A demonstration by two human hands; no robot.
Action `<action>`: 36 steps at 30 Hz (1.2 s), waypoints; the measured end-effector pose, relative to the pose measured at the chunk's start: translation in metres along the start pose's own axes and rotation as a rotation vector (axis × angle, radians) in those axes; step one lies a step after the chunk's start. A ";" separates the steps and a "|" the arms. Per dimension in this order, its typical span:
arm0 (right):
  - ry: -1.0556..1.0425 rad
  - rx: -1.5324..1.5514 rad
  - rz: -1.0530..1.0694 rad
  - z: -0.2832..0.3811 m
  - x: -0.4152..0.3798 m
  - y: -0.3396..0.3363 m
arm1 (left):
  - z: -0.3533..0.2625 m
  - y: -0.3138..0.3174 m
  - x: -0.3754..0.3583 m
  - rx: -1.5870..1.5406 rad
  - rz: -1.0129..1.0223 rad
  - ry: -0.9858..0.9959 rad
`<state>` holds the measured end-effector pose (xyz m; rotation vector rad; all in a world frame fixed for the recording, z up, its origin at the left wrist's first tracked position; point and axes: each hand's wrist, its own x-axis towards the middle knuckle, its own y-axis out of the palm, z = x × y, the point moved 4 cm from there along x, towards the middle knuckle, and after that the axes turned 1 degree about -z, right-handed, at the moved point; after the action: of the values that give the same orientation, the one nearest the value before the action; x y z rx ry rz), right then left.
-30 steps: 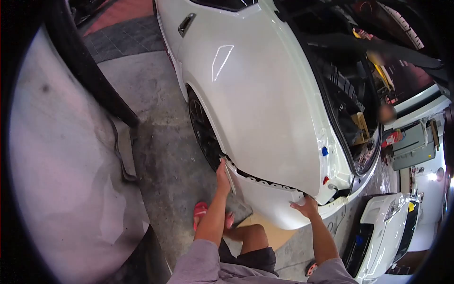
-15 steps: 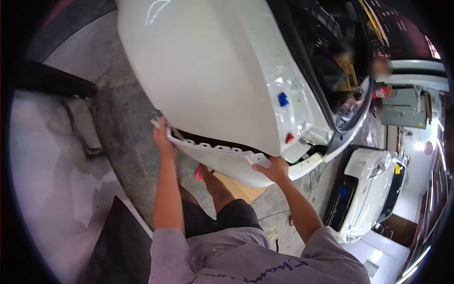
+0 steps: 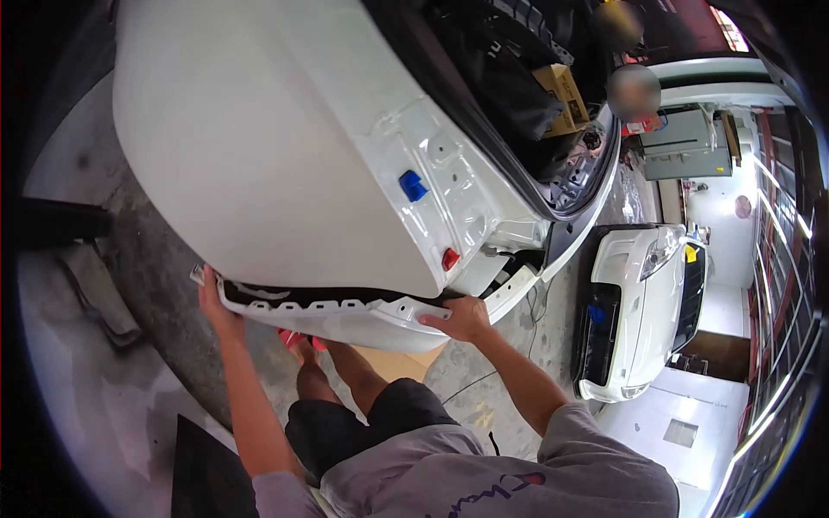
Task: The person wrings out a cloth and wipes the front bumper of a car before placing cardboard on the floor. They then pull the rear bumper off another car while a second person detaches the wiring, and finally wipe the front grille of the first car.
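Left grip: clamped on the left end of the bumper cover.
Right grip: clamped on its edge, thumb on top.
Bumper cover: along the white car, dark gap between.

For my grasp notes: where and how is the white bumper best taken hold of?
Probably take the bumper from outside: left hand at its free end, right hand over the stepped part of its tabbed upper edge, which stands off the car body, leaving a finger gap.
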<state>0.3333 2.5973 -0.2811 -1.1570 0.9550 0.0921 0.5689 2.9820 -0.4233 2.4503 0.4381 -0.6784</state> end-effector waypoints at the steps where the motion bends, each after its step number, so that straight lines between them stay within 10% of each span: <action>1: 0.001 0.010 -0.005 0.002 0.000 -0.002 | -0.002 0.004 -0.002 0.010 0.023 -0.002; 26: -0.055 -0.041 0.179 -0.012 -0.010 -0.008 | -0.013 0.013 -0.018 0.088 0.147 -0.085; 30: -0.452 0.222 -0.494 -0.038 -0.025 -0.018 | -0.010 0.009 -0.013 0.083 0.121 -0.071; 36: -0.192 -0.102 -0.860 -0.121 -0.031 -0.064 | -0.001 -0.011 0.006 0.021 0.119 -0.114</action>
<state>0.2755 2.4839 -0.2218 -1.5358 0.2307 -0.4374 0.5692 2.9920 -0.4304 2.4200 0.2392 -0.7702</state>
